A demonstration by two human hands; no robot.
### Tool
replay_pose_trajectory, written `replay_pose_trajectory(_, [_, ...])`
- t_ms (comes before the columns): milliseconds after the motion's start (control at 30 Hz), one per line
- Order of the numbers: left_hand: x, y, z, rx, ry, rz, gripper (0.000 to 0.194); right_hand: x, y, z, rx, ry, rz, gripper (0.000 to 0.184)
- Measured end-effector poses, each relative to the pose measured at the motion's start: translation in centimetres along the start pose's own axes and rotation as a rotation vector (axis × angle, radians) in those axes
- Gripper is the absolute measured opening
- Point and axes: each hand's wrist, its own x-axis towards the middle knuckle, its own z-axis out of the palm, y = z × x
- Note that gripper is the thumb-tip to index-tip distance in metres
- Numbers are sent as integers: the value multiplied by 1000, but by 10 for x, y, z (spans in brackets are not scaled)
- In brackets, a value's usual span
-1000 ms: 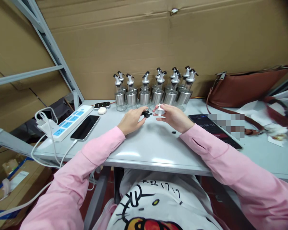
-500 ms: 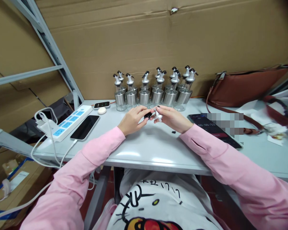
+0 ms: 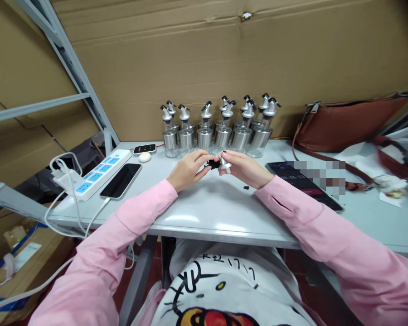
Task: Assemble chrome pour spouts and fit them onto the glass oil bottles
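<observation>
Above the middle of the table my left hand (image 3: 189, 170) pinches a black ribbed stopper (image 3: 213, 164) between thumb and fingers. My right hand (image 3: 244, 167) is closed on a silver pour spout (image 3: 225, 166), its metal collar facing the stopper. Stopper and spout meet end to end; whether they are joined, I cannot tell. A small black piece (image 3: 246, 187) lies on the table below my right hand. Behind both hands stand several glass oil bottles (image 3: 204, 137) with steel bands, each topped with a silver spout and black flip cap.
On the left of the table (image 3: 204, 213) are a power strip (image 3: 100, 174), a phone (image 3: 121, 181), a small device (image 3: 144, 149) and a white round item (image 3: 144, 157). To the right lie a larger phone (image 3: 302, 185) and a brown bag (image 3: 343, 122). Cardboard (image 3: 190, 59) rises behind.
The black stopper has come up against the silver spout's collar, where a gap showed before. Both hands stay in nearly the same place.
</observation>
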Motion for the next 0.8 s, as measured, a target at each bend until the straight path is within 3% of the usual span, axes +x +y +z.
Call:
replay_pose_trajectory(100, [0,0,-1,26,51,68,16,1,0,0,62,-7,45,24])
replay_pose_trajectory(200, [0,0,-2,51,24,104,20,1,0,0,111,-4,80,20])
replay_pose_trajectory(333, [0,0,-2,46,-44,71,23,1,-1,-1,133,8,134,17])
replay_pose_trajectory(633, [0,0,-2,43,-82,32,20,3,-1,-4,224,35,184,16])
replay_pose_trajectory(800, [1,0,-3,46,-42,34,18,2,-1,-4,195,18,175,15])
